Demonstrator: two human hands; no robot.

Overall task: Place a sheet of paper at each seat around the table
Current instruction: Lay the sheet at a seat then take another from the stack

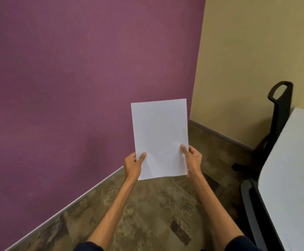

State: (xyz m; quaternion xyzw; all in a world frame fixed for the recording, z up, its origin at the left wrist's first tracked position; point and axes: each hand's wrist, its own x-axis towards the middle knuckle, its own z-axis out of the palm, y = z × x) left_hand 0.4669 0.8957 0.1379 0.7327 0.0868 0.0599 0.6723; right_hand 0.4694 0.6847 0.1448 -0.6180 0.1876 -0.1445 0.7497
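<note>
Sheet of paper (159,136) held between left hand (133,164) and right hand (192,160), over the floor (147,214); bench (292,169) right, chairs (276,127) beside it.

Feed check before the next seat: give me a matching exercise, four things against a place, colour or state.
Things:
1 paper
2 table
3 far chair
4 floor

Descriptions:
A brown, mottled
B black, beyond the table
C right edge of view
D held by left hand and right hand

Pairs: 1-D, 2-C, 3-B, 4-A
</note>
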